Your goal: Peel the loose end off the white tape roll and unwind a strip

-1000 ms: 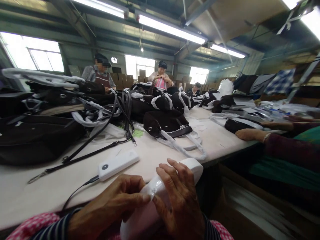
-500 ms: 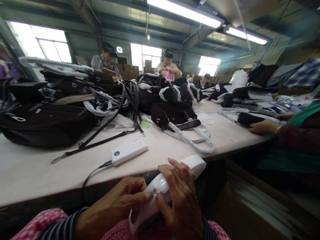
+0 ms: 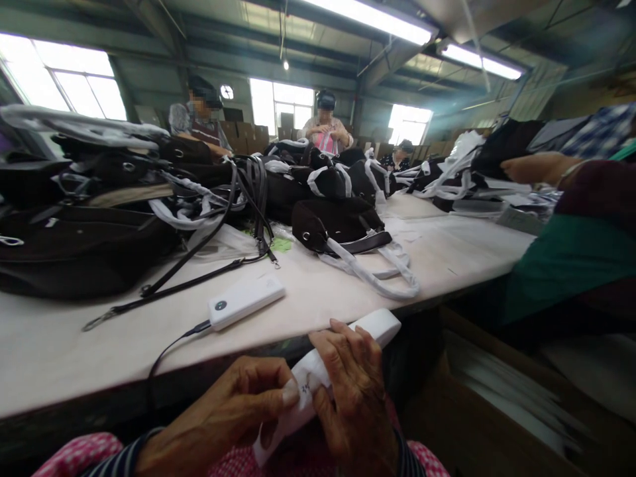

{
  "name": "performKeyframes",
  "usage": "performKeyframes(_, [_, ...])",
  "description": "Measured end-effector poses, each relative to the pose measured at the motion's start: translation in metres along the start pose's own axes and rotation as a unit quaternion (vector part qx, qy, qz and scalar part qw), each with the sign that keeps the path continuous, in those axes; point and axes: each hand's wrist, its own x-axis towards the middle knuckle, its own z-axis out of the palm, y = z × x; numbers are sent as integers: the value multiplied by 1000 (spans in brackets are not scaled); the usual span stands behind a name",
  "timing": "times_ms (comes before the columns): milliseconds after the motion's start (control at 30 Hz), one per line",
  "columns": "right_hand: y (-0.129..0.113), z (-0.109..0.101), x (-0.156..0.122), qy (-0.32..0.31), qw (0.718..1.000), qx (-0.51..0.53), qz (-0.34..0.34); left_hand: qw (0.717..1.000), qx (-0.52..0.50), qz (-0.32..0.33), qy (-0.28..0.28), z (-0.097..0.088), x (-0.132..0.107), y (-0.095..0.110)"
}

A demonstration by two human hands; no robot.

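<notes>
Both hands work low in the head view, below the near edge of the surface (image 3: pixel 74 358). The left hand (image 3: pixel 223 411) and the right hand (image 3: pixel 355 397) together hold a white wrapped strap piece (image 3: pixel 342 351), which runs from the lap up and to the right, its upper end level with the surface edge. The left grip is pressed together, thumb and forefinger pinching the wrap at a small dark mark, possibly a metal fitting; blur prevents a firm reading. The right grip is curled over the strap piece from above, fingers clamped on it just beside the left thumb. On the surface directly beyond lies a white power bank (image 3: pixel 246 301) with a dark cable (image 3: pixel 169 348) running off the near edge. Farther back are piled dark handbags (image 3: pixel 79 252), loose black straps (image 3: pixel 199 275) and one handbag with white-wrapped handles (image 3: pixel 342 228). A co-worker's sleeve (image 3: pixel 596 192) enters at far right.
</notes>
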Motion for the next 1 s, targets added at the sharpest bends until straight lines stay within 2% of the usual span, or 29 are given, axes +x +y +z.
performKeyframes(100, [2, 0, -3, 7, 1000, -3, -5, 999, 27, -21, 2, -3, 2, -2])
performKeyframes(300, [4, 7, -6, 33, 999, -9, -23, 994, 106, -21, -7, -6, 10, 3])
performKeyframes(567, [7, 17, -16, 25, 1000, -15, 2, 987, 161, -6, 11, 10, 9, 7])
performKeyframes(667, [8, 18, -20, 17, 1000, -11, 6, 989, 148, 4, -10, 14, 4, 6])
performKeyframes(767, [7, 20, -23, 30, 999, -10, 16, 987, 158, 15, -27, 11, 2, 4])
performKeyframes(900, [3, 24, -20, 56, 998, -1, 28, 967, 245, 75, -17, 1, 11, 2])
performKeyframes(1000, [0, 24, -16, 69, 997, 3, 32, 975, 216, 48, -16, -3, 22, 1])
